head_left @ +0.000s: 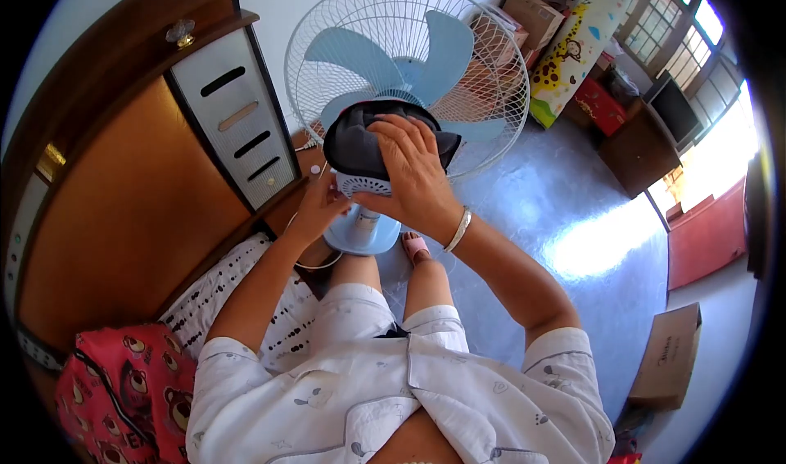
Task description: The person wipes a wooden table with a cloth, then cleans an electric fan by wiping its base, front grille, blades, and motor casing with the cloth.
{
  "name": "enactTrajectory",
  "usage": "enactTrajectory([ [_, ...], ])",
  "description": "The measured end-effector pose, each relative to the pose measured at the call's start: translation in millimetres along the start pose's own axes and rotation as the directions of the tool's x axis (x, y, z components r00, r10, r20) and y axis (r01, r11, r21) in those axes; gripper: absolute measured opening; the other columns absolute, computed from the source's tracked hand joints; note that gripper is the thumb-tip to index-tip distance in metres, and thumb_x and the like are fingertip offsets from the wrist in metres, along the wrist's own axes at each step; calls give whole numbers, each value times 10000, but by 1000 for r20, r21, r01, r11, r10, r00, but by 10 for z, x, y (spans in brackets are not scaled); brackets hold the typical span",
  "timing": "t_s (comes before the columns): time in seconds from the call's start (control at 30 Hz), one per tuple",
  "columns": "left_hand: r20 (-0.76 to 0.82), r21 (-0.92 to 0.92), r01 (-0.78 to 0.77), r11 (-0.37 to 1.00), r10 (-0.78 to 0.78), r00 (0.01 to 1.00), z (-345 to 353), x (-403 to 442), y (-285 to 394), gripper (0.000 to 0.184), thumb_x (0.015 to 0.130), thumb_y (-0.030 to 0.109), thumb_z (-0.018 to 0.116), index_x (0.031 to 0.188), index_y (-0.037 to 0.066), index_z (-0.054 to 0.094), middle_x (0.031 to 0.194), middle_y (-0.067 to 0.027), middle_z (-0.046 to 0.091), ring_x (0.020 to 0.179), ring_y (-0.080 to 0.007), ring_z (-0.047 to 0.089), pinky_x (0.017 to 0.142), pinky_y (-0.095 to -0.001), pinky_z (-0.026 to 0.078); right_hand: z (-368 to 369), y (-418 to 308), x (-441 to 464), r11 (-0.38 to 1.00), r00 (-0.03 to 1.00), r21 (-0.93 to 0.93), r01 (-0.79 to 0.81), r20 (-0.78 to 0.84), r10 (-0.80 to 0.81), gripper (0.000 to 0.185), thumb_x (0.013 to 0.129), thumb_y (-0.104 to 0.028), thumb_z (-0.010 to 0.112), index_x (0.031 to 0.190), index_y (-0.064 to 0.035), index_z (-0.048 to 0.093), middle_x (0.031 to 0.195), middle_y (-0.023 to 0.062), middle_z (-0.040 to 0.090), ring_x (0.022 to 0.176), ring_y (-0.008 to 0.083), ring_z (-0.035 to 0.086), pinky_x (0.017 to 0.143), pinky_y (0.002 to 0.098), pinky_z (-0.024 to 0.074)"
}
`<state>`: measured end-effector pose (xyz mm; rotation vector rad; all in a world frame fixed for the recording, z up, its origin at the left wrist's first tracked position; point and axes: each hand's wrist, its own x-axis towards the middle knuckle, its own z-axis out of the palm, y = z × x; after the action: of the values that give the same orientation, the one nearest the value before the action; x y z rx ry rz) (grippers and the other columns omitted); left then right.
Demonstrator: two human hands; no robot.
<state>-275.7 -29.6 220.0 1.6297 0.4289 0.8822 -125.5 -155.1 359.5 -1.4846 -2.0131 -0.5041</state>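
An electric fan (360, 233) with pale blue blades and a white wire guard stands in front of my knees, the back of its head towards me. A dark grey padded piece with black edging (354, 141) lies over the motor housing. My right hand (413, 165) grips this piece, its fingers bent over the top and its thumb at the lower edge. At the left side of the vented housing, my left hand (321, 206) has its fingers bent in close. Whatever lies between those fingertips is hidden.
To the left are a brown headboard (123, 227), a patterned pillow (221, 284) and a red bear-print bag (131, 390). Cardboard boxes (532, 18) and a giraffe-print panel (573, 51) stand behind the fan. Another carton (667, 358) is at the right wall.
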Motion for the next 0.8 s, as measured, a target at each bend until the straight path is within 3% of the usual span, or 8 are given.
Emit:
enactTrajectory([
  [0.03, 137, -237, 302, 923, -276, 951, -58, 6, 3, 260, 922, 257, 620, 938, -2, 601, 769, -46, 606, 664, -156, 615, 598, -309, 514, 0, -10, 0, 1000, 1000, 1, 2, -5, -2, 760, 643, -316, 820, 1222, 52, 493, 1316, 163, 492, 1290, 342, 416, 1110, 519, 251],
  [0.07, 138, -233, 299, 925, -273, 952, -72, 19, -5, 260, 922, 257, 620, 938, -2, 601, 769, -46, 606, 664, -156, 615, 598, -309, 514, -4, -18, 4, 1000, 1000, 0, 2, -10, -2, 760, 643, -316, 820, 1222, 52, 493, 1316, 163, 492, 1290, 342, 416, 1110, 519, 251],
  [0.13, 269, -155, 544, 824, -495, 826, -80, 25, 15, 383, 966, 410, 504, 846, 53, 570, 691, -23, 550, 560, -141, 572, 520, -270, 481, -2, -42, -2, 1000, 1000, 10, 18, -5, -18, 764, 642, -316, 816, 1228, 50, 490, 1318, 160, 489, 1292, 337, 414, 1114, 515, 246],
  [0.17, 268, -152, 545, 824, -497, 826, -59, 32, 44, 383, 966, 410, 504, 846, 53, 570, 691, -23, 550, 560, -141, 572, 520, -270, 481, 0, -57, 1, 1000, 1000, 13, 17, -7, -17, 764, 642, -316, 816, 1228, 50, 490, 1318, 160, 489, 1292, 337, 414, 1114, 515, 246],
  [0.23, 373, -134, 673, 727, -592, 714, 4, 61, 112, 398, 965, 450, 472, 775, 103, 516, 640, -8, 490, 540, -125, 541, 496, -244, 447, -4, -91, 14, 999, 999, 25, 34, -7, -34, 783, 634, -315, 815, 1242, 50, 483, 1318, 156, 487, 1292, 331, 415, 1112, 507, 250],
  [0.37, 389, -202, 740, 642, -641, 662, 10, 93, 145, 336, 960, 381, 469, 741, 126, 478, 620, 3, 448, 517, -124, 501, 470, -259, 415, 4, -88, 9, 999, 999, 23, 45, -29, -45, 792, 625, -317, 813, 1244, 53, 486, 1312, 153, 493, 1288, 326, 419, 1107, 499, 258],
  [0.53, 397, -361, 764, 534, -653, 644, 65, 95, 190, 183, 919, 194, 438, 752, 133, 479, 620, 22, 408, 496, -96, 402, 441, -254, 338, 16, -64, 15, 999, 998, 11, 47, -36, -46, 789, 619, -332, 813, 1228, 58, 498, 1301, 152, 504, 1281, 326, 428, 1104, 499, 262],
  [0.8, 450, -392, 740, 546, -588, 672, 4, 133, 57, 185, 935, 209, 470, 774, 124, 502, 645, 34, 418, 502, -73, 387, 450, -244, 353, 34, -39, 6, 998, 997, 22, 53, -49, -52, 784, 608, -335, 818, 1216, 52, 509, 1293, 155, 516, 1279, 327, 436, 1104, 502, 260],
])
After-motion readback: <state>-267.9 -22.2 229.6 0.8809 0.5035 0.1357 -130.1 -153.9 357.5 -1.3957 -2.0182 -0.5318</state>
